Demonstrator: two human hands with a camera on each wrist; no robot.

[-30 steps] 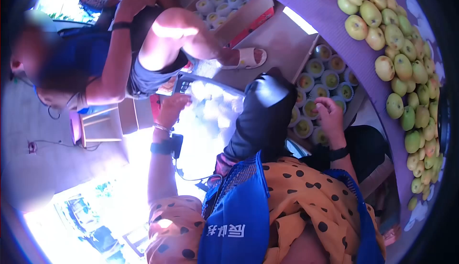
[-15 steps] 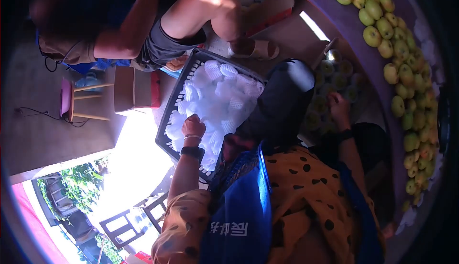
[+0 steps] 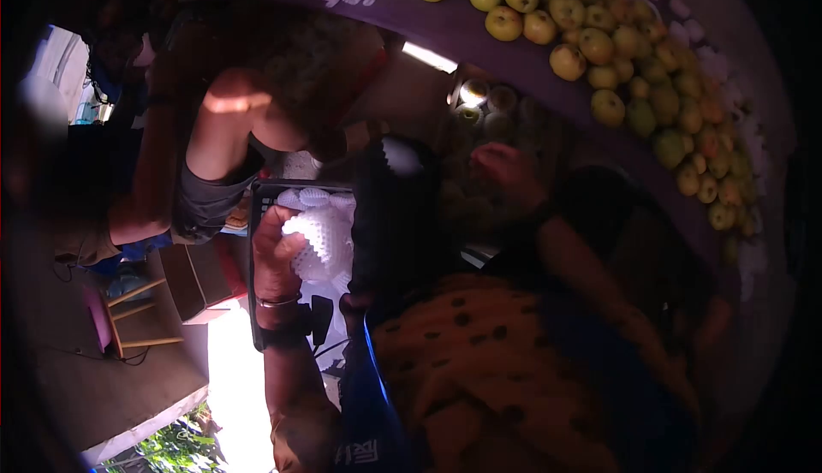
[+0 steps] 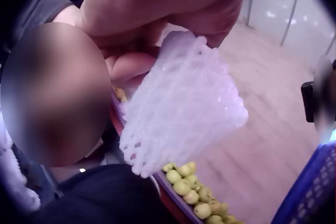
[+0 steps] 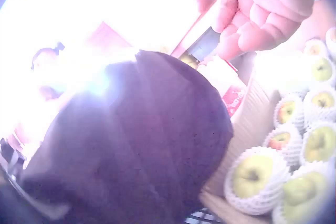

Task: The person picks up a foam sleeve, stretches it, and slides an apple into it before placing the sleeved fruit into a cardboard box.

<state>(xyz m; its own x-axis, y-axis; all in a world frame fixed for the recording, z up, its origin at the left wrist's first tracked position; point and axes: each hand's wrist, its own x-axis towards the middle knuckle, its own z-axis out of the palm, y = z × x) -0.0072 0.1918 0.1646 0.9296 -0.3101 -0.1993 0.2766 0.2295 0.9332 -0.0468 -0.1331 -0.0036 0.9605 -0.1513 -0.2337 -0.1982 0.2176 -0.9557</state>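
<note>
A white foam net sleeve (image 4: 184, 103) hangs from my left hand (image 3: 278, 255), pinched at one end between thumb and fingers. In the left wrist view it looks flattened. Below that hand, more foam nets (image 3: 304, 197) fill a black crate (image 3: 256, 302) beside my knee. My right hand (image 3: 509, 173) is over a carton of apples in foam nets, dim in the head view. The right wrist view shows its fingers loosely bent, holding nothing, with netted apples (image 5: 252, 174) in rows at the right.
Bare green-yellow apples (image 3: 591, 45) are heaped on a purple-covered surface curving along the right. Another person's bent knee (image 3: 227, 122) is beyond the crate. At the left stand a cardboard box (image 3: 193, 280) and a small stool (image 3: 141, 319). My dark trouser knee (image 5: 136, 134) separates crate and carton.
My left hand reached down onto the nets in the crate and now holds one up. The right hand stays around the apple carton. The head view has turned and darkened.
</note>
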